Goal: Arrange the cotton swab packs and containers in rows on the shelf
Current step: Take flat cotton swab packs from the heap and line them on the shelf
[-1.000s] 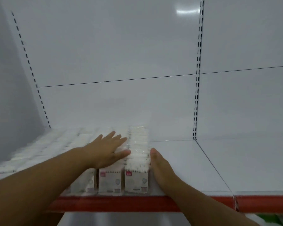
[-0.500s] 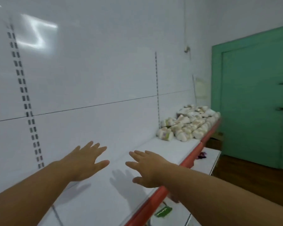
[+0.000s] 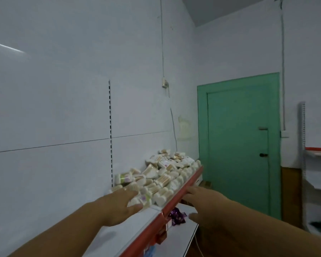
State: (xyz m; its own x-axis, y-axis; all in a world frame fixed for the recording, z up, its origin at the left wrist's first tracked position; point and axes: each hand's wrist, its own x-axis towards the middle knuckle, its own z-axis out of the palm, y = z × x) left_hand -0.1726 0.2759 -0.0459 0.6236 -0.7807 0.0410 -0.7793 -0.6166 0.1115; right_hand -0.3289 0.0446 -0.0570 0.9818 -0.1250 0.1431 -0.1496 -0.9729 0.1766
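Cotton swab packs and containers (image 3: 161, 179) heaped on shelf (image 3: 137, 221), one o'clock from left hand (image 3: 117, 206). Left hand and right hand (image 3: 202, 203) spread open, holding nothing. Likely fetch step; next needs gripping a near-edge pack.

1. We find bare shelf (image 3: 130, 225) at lower centre of the frame, under our left grip (image 3: 117, 206): free room.
2. The heap of cotton swab packs (image 3: 167, 175) fills the shelf beyond, from back panel (image 3: 63, 127) to red edge (image 3: 185, 186).
3. The back panel walls off the left of the frame.
4. Right of the red edge lies open air before the green door (image 3: 237, 141); our right grip (image 3: 206, 203) hangs there.
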